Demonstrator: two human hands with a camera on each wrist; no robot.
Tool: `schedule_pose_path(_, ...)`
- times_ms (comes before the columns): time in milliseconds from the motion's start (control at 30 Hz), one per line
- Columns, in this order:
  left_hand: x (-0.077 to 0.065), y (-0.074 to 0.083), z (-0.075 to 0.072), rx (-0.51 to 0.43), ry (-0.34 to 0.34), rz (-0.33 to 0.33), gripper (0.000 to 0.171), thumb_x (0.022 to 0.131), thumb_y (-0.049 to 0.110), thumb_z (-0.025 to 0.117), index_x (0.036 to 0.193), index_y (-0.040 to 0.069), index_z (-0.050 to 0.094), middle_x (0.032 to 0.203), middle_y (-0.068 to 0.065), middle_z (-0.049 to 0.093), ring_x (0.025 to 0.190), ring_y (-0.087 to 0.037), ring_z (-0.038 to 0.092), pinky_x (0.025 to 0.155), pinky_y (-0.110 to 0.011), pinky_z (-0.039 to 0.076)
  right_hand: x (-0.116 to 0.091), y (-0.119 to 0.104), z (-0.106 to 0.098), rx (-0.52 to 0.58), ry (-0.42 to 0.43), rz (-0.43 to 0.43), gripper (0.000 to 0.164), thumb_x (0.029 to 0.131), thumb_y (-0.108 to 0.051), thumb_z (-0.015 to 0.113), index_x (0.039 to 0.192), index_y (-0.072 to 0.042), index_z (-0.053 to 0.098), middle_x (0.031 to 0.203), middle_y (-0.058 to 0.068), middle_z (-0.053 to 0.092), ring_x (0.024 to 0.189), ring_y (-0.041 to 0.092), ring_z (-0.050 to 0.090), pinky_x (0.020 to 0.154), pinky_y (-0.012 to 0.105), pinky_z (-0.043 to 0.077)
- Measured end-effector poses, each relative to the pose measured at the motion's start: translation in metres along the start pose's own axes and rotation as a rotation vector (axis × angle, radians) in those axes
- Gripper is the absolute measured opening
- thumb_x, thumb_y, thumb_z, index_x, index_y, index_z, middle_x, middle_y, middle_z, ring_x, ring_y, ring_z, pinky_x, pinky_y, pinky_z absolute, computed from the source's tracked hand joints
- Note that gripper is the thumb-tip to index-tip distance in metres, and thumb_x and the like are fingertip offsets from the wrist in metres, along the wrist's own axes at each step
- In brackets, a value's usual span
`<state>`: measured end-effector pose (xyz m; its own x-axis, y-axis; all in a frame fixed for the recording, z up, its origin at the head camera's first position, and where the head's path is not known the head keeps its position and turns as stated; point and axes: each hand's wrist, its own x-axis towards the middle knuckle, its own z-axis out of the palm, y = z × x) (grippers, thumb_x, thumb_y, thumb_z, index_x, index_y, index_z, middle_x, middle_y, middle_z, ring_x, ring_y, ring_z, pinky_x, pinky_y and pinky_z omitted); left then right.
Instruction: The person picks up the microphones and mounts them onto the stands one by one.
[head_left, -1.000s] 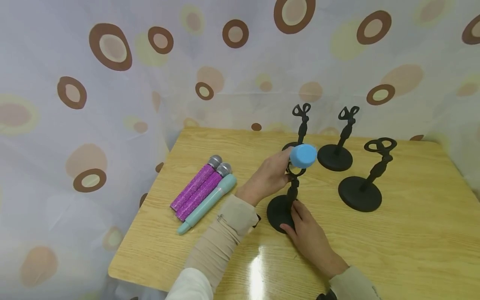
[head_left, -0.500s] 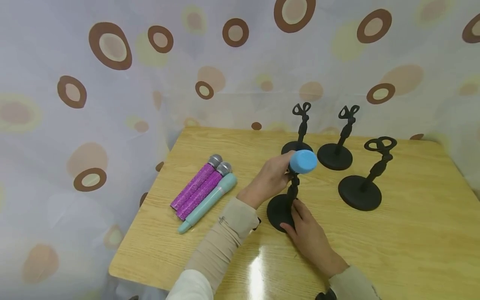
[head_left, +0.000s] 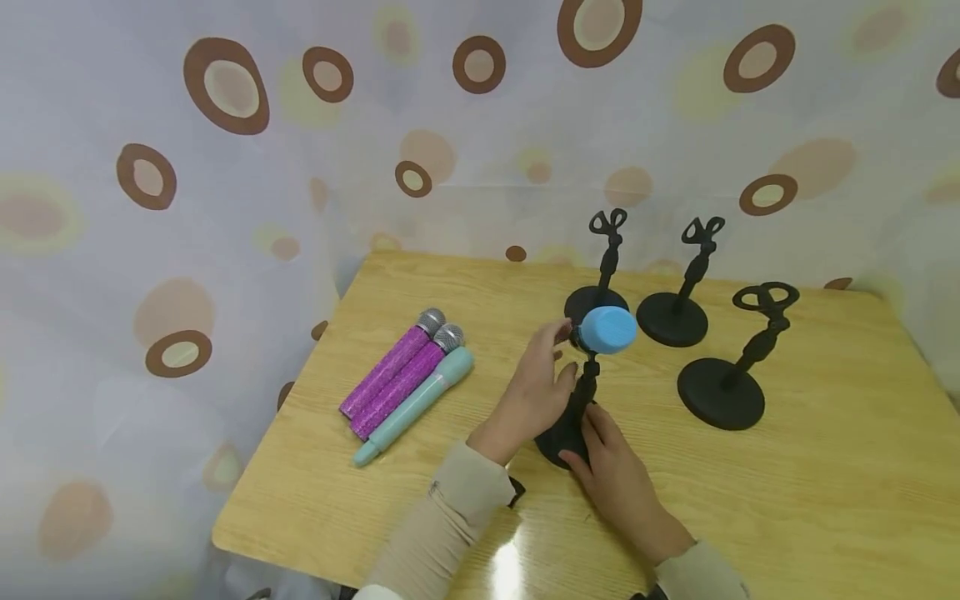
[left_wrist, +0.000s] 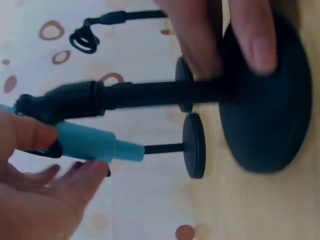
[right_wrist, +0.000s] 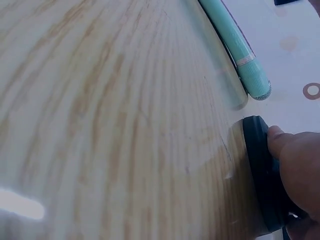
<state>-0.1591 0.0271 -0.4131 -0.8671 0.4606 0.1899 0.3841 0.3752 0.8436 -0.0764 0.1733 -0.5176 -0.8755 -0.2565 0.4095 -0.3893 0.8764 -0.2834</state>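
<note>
Nearest the wearer, the right grip (head_left: pixel 622 483) clasps the foot of a black stand (left_wrist: pixel 160 95), thumb over the rim and fingers by the pole, holding it upright on the worktop (head_left: pixel 825 500). Just beyond and above it, the left grip (head_left: pixel 534 392) is loose, thumb and fingers spread around the blue microphone (head_left: pixel 609 330); whether they touch it is hard to tell. That microphone leans at a tilt, its handle apparently through the stand's clip (head_left: pixel 577 337), its head right beside the left fingertips. The step in hand looks like seating it there; the next move probably calls for checking that it sits firmly, with the foot kept steady, before the left grip leaves.

Left of the left grip, well apart, lie a teal microphone (head_left: pixel 415 407) and two purple microphones (head_left: pixel 390 372), side by side. Right of both grips stands a bare stand (head_left: pixel 759 342); farther beyond them are two more stands (head_left: pixel 686 287) (head_left: pixel 607 267), also bare, before a patterned curtain (head_left: pixel 300 208).
</note>
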Motion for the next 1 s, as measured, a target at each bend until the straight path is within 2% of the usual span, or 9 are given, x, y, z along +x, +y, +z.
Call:
schedule_pose_path(67, -0.011, -0.001, 0.002, -0.103, -0.002, -0.072, 0.046, 0.104, 0.006, 0.044, 0.15, 0.006, 0.036, 0.148, -0.011, 0.047, 0.137, -0.019, 0.047, 0.109, -0.031, 0.045, 0.003, 0.001, 0.0, 0.004, 0.028, -0.032, 0.069, 0.084, -0.02, 0.08, 0.134, 0.017, 0.05, 0.139, 0.031, 0.048, 0.124, 0.041, 0.055, 0.096, 0.048, 0.053)
schedule_pose_path(133, -0.018, 0.0, 0.003, -0.131, -0.039, -0.095, 0.042, 0.106, 0.009, 0.041, 0.148, 0.007, 0.041, 0.144, -0.011, 0.052, 0.132, -0.02, 0.052, 0.107, -0.031, 0.047, 0.006, 0.002, 0.0, 0.012, 0.057, -0.057, 0.07, 0.082, -0.018, 0.081, 0.135, 0.015, 0.049, 0.138, 0.029, 0.049, 0.123, 0.039, 0.056, 0.095, 0.047, 0.054)
schedule_pose_path(267, -0.021, 0.002, 0.008, -0.072, -0.107, -0.015, 0.037, 0.106, 0.012, 0.042, 0.143, 0.012, 0.049, 0.14, -0.006, 0.056, 0.131, -0.018, 0.053, 0.107, -0.029, 0.045, 0.009, 0.004, -0.001, 0.027, 0.067, -0.051, 0.073, 0.081, -0.017, 0.082, 0.138, 0.013, 0.048, 0.139, 0.028, 0.048, 0.123, 0.039, 0.056, 0.095, 0.046, 0.054)
schedule_pose_path(400, -0.018, -0.001, 0.014, -0.053, -0.127, 0.035, 0.035, 0.106, 0.01, 0.042, 0.14, 0.014, 0.05, 0.141, -0.001, 0.058, 0.135, -0.011, 0.05, 0.11, -0.025, 0.042, 0.01, 0.003, -0.006, 0.065, -0.023, 0.022, 0.067, 0.085, -0.019, 0.079, 0.135, 0.014, 0.05, 0.137, 0.03, 0.051, 0.12, 0.042, 0.058, 0.093, 0.049, 0.054)
schedule_pose_path(533, -0.017, -0.006, 0.019, -0.028, -0.117, 0.064, 0.031, 0.104, 0.006, 0.044, 0.133, 0.01, 0.054, 0.131, -0.002, 0.065, 0.128, -0.01, 0.057, 0.107, -0.02, 0.043, 0.019, 0.005, -0.016, 0.24, -0.107, 0.133, 0.044, 0.091, -0.011, 0.071, 0.127, 0.011, 0.057, 0.125, 0.025, 0.06, 0.113, 0.039, 0.062, 0.091, 0.05, 0.055)
schedule_pose_path(633, -0.015, -0.008, 0.022, 0.01, -0.101, 0.118, 0.028, 0.103, 0.004, 0.045, 0.129, 0.009, 0.056, 0.126, -0.003, 0.067, 0.124, -0.009, 0.06, 0.105, -0.018, 0.044, 0.028, 0.01, -0.022, 0.39, -0.107, 0.175, 0.031, 0.095, -0.003, 0.063, 0.124, 0.007, 0.057, 0.117, 0.021, 0.066, 0.109, 0.037, 0.065, 0.089, 0.05, 0.055)
schedule_pose_path(733, -0.012, -0.008, 0.022, 0.034, -0.105, 0.161, 0.028, 0.104, 0.005, 0.045, 0.128, 0.009, 0.057, 0.126, -0.003, 0.068, 0.122, -0.007, 0.061, 0.103, -0.015, 0.044, 0.031, 0.015, -0.023, 0.453, -0.086, 0.159, 0.03, 0.097, 0.0, 0.059, 0.126, 0.008, 0.057, 0.116, 0.021, 0.068, 0.107, 0.037, 0.068, 0.087, 0.049, 0.056)
schedule_pose_path(867, -0.012, -0.012, 0.021, 0.031, -0.096, 0.156, 0.027, 0.103, 0.007, 0.048, 0.127, 0.01, 0.059, 0.124, -0.002, 0.069, 0.12, -0.005, 0.062, 0.101, -0.013, 0.045, 0.03, 0.018, -0.018, 0.442, -0.052, 0.134, 0.03, 0.095, 0.0, 0.061, 0.125, 0.007, 0.059, 0.112, 0.021, 0.071, 0.105, 0.036, 0.069, 0.084, 0.048, 0.057)
schedule_pose_path(1000, -0.015, -0.018, 0.019, 0.054, -0.045, 0.171, 0.026, 0.101, 0.008, 0.051, 0.126, 0.01, 0.061, 0.12, -0.001, 0.071, 0.118, -0.006, 0.063, 0.1, -0.013, 0.046, 0.031, 0.019, -0.01, 0.395, -0.022, 0.098, 0.027, 0.093, -0.001, 0.065, 0.12, 0.004, 0.062, 0.104, 0.017, 0.074, 0.096, 0.032, 0.072, 0.079, 0.045, 0.059)
